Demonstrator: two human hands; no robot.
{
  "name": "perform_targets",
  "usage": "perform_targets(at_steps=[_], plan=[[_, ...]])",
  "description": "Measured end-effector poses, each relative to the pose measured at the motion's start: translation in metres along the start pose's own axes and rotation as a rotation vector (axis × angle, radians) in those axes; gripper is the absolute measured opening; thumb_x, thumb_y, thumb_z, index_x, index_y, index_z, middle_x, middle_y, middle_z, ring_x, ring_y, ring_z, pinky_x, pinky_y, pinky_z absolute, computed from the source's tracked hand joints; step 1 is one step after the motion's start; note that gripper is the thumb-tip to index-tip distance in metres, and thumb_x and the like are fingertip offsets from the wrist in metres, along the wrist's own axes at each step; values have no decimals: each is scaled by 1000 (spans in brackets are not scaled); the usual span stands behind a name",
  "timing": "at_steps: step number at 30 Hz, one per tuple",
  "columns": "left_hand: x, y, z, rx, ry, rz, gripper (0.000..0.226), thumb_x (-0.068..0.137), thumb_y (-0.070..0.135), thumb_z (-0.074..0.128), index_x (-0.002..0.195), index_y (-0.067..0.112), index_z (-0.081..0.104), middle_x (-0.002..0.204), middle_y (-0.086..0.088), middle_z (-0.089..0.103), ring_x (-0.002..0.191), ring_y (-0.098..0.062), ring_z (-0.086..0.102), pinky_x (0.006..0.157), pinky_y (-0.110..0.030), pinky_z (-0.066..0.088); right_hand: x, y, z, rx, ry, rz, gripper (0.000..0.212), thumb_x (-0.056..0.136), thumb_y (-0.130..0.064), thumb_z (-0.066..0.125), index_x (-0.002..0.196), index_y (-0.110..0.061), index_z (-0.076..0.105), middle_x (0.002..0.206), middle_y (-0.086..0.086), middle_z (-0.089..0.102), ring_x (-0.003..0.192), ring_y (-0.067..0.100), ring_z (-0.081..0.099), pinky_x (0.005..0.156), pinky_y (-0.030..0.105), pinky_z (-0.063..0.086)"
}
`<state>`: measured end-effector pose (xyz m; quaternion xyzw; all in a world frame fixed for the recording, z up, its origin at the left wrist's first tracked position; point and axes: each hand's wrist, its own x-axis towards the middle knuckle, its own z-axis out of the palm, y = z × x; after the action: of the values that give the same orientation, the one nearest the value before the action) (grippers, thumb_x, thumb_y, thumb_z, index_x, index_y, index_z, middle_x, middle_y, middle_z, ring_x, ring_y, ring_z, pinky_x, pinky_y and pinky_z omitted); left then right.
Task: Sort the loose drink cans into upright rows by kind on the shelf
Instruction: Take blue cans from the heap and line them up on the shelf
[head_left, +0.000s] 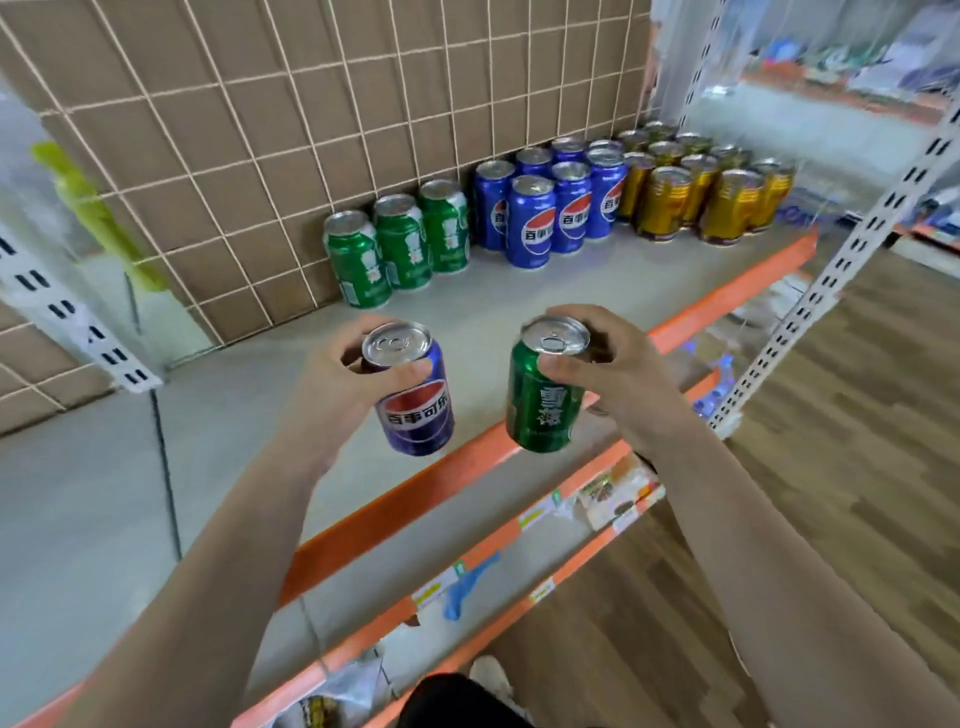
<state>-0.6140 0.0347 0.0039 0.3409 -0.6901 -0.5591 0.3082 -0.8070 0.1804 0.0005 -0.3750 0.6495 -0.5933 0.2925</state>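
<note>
Grey shelf (519, 296), orange-edged, carries upright rows along the wire grid (260, 130): three green cans (387, 249), then blue cans (550, 213), then gold cans (701, 197). Above its front edge, the left hand (332, 389) grips a tilted blue can (415, 405) by the rim; beside it, the right hand (628, 374) grips a tilted green can (543, 410).

Shelf (519, 301): three upright can groups along the back grid panel (311, 130), with the left group (400, 244), the middle group (550, 208) just right of it, and the right group (696, 192) beyond. In front, over the shelf's front edge, left hand (332, 384) holds the left can (415, 405) and right hand (628, 374) holds the right can (543, 410), side by side, apart.
</note>
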Motion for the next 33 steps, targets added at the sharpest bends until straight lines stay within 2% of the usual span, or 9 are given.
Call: perform_targets(at_steps=[6, 9, 11, 16, 18, 21, 24, 27, 33], plan=[[32, 1, -3, -14, 103, -37, 44, 58, 14, 85, 94, 29, 64, 91, 12, 69, 84, -3, 64, 71, -18, 50, 71, 5, 0, -16, -97, 3, 48, 60, -24, 77, 106, -20, 64, 102, 0, 70, 97, 16, 63, 89, 34, 49], [41, 0, -3, -26, 156, -102, 54, 43, 39, 82, 95, 33, 67, 95, 9, 71, 91, -10, 66, 76, -27, 52, 108, 6, 0, -74, -173, -25, 43, 66, -23, 79, 106, -22, 64, 97, -7, 69, 95, 12, 62, 85, 31, 48], [46, 0, -1, -35, 224, -115, 64, 41, 43, 80, 102, 29, 67, 99, 7, 72, 93, -12, 67, 77, -29, 51, 132, 6, 3, -65, -238, -25, 43, 66, -26, 78, 106, -25, 63, 102, -6, 68, 100, 13, 62, 88, 32, 49], [46, -2, 3, -37, 437, -164, 65, 51, 26, 86, 112, 19, 64, 104, 1, 70, 99, -19, 66, 78, -30, 51, 180, -1, 29, -183, -460, -115, 40, 74, -20, 78, 109, -25, 60, 104, -7, 64, 100, 9, 59, 85, 25, 46], [41, -2, 3, -47, 517, -170, 66, 47, 32, 84, 109, 22, 64, 104, 2, 70, 96, -15, 66, 76, -29, 51, 193, -6, 48, -228, -555, -165, 42, 72, -22, 80, 108, -24, 60, 106, -5, 62, 99, 9, 58, 85, 24, 46], [32, -7, 0, -60, 630, -167, 45, 61, 14, 83, 101, 24, 65, 96, 6, 71, 87, -7, 67, 72, -24, 50, 205, -18, 84, -352, -686, -335, 42, 71, -24, 80, 108, -19, 60, 107, -3, 59, 95, 8, 55, 78, 10, 40], [25, -7, -7, -38, 684, -170, 38, 71, -4, 73, 93, 25, 64, 82, 12, 71, 76, -1, 66, 62, -14, 51, 216, -31, 122, -495, -759, -527, 45, 70, -29, 79, 106, -10, 61, 105, 4, 59, 96, 15, 53, 79, 23, 40], [21, -10, -16, -25, 705, -194, 40, 70, -4, 75, 93, 26, 63, 84, 11, 70, 75, 3, 65, 60, -11, 50, 229, -38, 156, -742, -781, -690, 48, 67, -49, 74, 105, -23, 61, 108, 1, 62, 105, 23, 52, 88, 38, 39], [24, -13, -33, 0, 703, -214, 40, 70, -1, 76, 97, 25, 64, 91, 7, 69, 78, 2, 65, 61, -12, 50, 255, -48, 191, -954, -779, -725, 48, 70, -55, 69, 109, -28, 60, 112, -1, 56, 118, 30, 36, 93, 45, 28]])
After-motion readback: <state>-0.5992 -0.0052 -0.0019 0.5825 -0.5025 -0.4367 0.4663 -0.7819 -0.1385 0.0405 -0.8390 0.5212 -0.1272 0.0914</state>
